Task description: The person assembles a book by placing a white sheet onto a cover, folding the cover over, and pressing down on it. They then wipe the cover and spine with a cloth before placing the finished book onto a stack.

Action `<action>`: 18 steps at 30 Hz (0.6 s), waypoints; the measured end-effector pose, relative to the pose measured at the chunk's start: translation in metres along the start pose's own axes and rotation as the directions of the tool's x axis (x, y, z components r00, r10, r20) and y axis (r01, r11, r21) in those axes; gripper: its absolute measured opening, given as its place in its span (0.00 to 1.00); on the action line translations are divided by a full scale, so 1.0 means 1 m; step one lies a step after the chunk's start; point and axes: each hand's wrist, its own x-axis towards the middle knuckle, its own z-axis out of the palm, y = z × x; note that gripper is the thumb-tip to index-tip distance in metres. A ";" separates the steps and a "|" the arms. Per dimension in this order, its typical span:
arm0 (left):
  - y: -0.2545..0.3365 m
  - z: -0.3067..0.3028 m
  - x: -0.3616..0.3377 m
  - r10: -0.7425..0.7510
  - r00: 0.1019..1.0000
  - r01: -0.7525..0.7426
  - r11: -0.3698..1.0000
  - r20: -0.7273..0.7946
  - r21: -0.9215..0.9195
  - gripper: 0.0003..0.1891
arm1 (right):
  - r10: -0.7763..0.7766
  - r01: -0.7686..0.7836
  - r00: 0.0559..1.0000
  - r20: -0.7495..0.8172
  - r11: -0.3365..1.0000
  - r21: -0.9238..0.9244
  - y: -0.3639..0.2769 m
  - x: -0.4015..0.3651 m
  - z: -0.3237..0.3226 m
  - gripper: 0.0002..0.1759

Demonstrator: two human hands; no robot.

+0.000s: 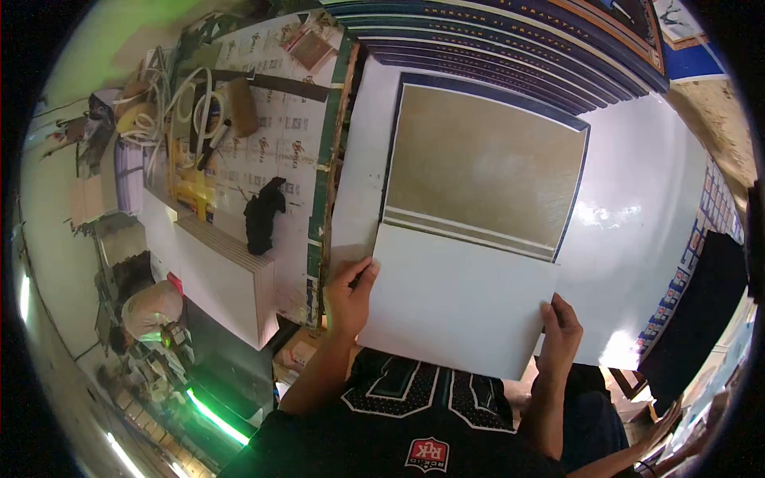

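Observation:
A white rectangular board or block (462,299) lies between my two hands, over the lower part of an open cover. My left hand (351,295) pinches its left edge near the upper corner. The right edge is held by my right hand (561,323), thumb and fingers closed on it. Beyond the board, the cover's tan inner face (486,163) shows, framed by a dark blue border. Two pale strips cross it just above the board's far edge.
Dark blue books with gold lettering (510,40) are stacked at the back. On the left table lie a black cloth (264,215), white cables (203,103) and a pile of thick white boards (223,279). Another person (151,311) is at lower left; another person's hand (657,434) shows at lower right.

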 end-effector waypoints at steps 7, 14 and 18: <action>0.004 0.002 0.009 0.009 1.000 -0.008 0.994 -0.006 0.107 0.11 | -0.036 0.029 0.999 -0.028 0.973 -0.231 0.001 0.002 0.009 0.16; -0.008 0.009 0.009 0.140 0.989 -0.141 0.990 -0.042 -0.019 0.10 | -0.069 0.061 0.996 -0.058 0.989 -0.132 0.006 0.002 0.013 0.18; -0.006 0.009 0.010 0.060 0.998 -0.060 0.998 -0.019 0.000 0.11 | -0.002 -0.011 0.998 -0.069 0.981 -0.191 -0.002 0.002 0.015 0.18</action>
